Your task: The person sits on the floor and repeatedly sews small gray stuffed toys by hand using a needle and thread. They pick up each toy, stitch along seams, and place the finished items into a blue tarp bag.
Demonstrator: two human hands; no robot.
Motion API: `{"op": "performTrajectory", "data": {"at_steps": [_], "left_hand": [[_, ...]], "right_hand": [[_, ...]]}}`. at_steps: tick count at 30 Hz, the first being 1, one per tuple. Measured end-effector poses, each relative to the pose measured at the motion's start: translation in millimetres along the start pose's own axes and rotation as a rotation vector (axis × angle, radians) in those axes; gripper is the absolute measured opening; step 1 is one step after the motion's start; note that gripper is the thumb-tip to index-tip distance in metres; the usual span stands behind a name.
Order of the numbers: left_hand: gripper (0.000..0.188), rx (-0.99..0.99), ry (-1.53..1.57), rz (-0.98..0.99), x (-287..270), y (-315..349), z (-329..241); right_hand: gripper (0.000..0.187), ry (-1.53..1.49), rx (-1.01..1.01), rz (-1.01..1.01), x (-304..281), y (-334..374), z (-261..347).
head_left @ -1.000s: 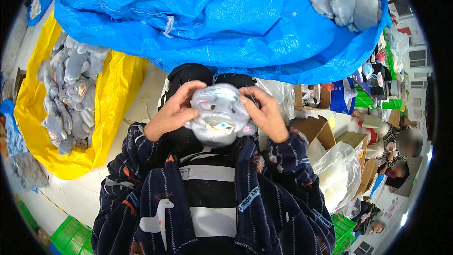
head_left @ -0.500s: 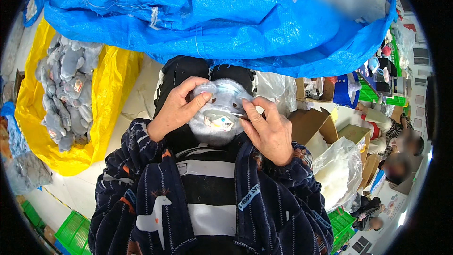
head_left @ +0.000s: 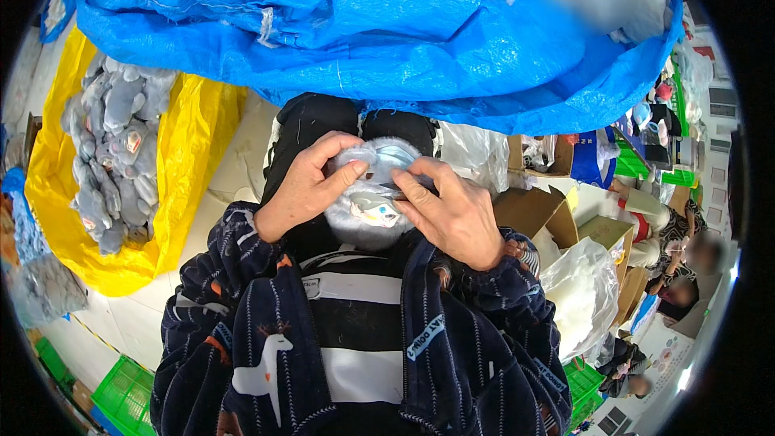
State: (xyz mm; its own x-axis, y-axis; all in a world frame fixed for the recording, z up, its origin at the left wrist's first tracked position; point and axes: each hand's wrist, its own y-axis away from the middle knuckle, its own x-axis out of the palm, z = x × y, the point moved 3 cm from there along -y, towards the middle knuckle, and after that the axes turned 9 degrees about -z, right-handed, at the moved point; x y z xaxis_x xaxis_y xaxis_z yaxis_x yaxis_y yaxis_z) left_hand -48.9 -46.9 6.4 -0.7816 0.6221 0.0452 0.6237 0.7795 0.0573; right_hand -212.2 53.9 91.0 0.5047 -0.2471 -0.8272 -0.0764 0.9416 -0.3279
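A grey plush toy [head_left: 365,228] rests in my lap, with a light-blue satiny patch at its top and a small label bearing a cartoon face [head_left: 379,211] below. My left hand [head_left: 311,186] is closed on its left edge, the thumb pressing the fur beside a small dark spot. My right hand [head_left: 452,214] reaches over the toy's right side, thumb and fingers bent together on the plush. Whether anything small is pinched there is hidden by the fingers.
A large blue woven sack [head_left: 387,40] lies across the front, with grey plush at its far right. On the left a yellow sack [head_left: 182,194] holds several grey plush toys [head_left: 121,137]. To the right are cardboard boxes [head_left: 533,211] and a clear bag of white stuffing [head_left: 577,299]. People sit farther right.
My right hand has shifted left and inward over the toy, covering the dark spot on that side. My left hand stays nearly where it was.
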Motion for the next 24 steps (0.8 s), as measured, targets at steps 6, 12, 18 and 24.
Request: {"op": "performTrajectory", "data": {"at_steps": [6,12,18,24], "left_hand": [[0.022,-0.003,-0.016,-0.047,-3,-3,0],[0.024,-0.006,0.017,0.000,-10,-5,3],[0.024,-0.067,-0.032,0.008,-18,-8,13],[0.027,-0.176,0.035,-0.007,-21,-10,21]], "right_hand": [[0.035,-0.696,0.460,-0.302,3,2,-23],[0.037,-0.308,0.243,-0.065,21,-3,-3],[0.011,-0.283,0.285,-0.180,47,-3,-15],[0.026,-1.377,0.998,-0.485,28,20,-27]]}}
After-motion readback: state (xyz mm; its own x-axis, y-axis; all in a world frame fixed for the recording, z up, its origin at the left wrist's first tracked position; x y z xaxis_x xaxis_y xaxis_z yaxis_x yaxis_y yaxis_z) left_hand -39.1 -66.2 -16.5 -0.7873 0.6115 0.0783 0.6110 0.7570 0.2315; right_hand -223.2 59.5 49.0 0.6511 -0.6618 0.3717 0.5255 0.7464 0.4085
